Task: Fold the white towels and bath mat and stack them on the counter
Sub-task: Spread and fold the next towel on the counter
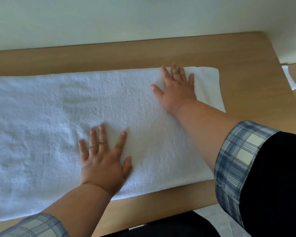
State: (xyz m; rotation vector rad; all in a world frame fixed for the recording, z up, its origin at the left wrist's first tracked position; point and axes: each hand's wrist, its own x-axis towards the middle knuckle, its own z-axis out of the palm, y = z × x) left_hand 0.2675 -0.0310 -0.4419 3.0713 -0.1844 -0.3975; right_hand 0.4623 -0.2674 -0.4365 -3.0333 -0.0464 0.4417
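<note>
A long white towel [55, 120] lies flat across the wooden counter [246, 93], running off the left edge of the view. My left hand [104, 159] presses palm down on the towel near its front edge, fingers spread, with rings on two fingers. My right hand [176, 89] lies flat with spread fingers on the towel's far right part, close to the back edge. Neither hand grips anything. The towel's right end stops short of the counter's right edge.
A white wall [126, 19] rises right behind the counter. A small white object [290, 77] shows beyond the counter's right edge. Bare wood borders the towel at the back, right and front. My dark clothing fills the bottom right.
</note>
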